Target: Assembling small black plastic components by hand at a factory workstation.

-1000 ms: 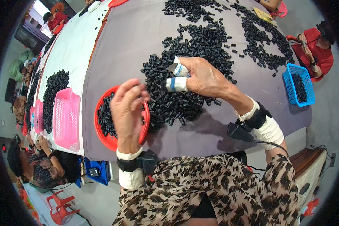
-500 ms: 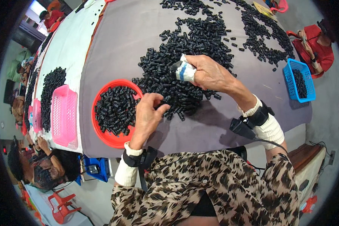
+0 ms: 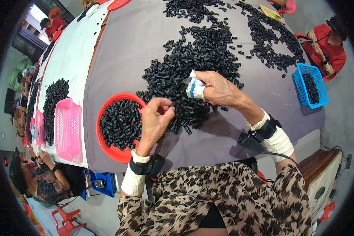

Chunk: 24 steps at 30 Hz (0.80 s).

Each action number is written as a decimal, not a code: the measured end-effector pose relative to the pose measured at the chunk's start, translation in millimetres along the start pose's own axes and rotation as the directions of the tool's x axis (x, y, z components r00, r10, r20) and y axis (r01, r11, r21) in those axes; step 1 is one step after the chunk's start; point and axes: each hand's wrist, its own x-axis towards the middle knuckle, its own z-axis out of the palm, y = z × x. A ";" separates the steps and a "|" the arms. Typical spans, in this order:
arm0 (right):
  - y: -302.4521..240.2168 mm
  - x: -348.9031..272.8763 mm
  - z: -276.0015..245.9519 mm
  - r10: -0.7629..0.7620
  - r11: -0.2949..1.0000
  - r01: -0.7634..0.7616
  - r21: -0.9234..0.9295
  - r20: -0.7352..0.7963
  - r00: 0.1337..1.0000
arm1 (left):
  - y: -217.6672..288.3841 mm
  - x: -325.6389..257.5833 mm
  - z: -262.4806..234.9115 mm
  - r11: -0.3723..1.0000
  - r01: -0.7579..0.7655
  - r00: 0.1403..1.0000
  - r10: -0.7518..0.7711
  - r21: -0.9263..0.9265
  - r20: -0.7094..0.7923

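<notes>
Fingers of your left hand [image 3: 155, 118] are curling narrow beside black pieces [image 3: 177, 69] heaped on the table [image 3: 118, 59], holding what, I cannot tell; your right hand [image 3: 222, 92] is pinching a dark-tipped tool [image 3: 186, 81]. You are apparently handling pieces singly; moving next calls for steadying that tip.

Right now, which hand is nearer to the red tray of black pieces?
Left hand, at the right rim of the tray; the right hand is farther right, over the pile.
</notes>
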 end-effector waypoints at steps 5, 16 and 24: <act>-10.9 16.3 13.0 -0.089 0.986 0.088 0.144 0.003 0.996 | 56.8 7.0 -27.5 0.977 -0.005 1.000 0.001 -0.213 -0.020; -60.7 10.4 10.9 -0.152 0.977 0.157 0.145 -0.045 0.987 | 96.6 9.1 -34.7 0.739 -0.086 0.996 0.075 -0.668 -0.044; -74.1 3.7 10.7 -0.153 0.965 0.163 0.206 -0.062 0.986 | 88.4 9.0 -43.4 0.445 0.041 0.989 0.111 -0.895 0.100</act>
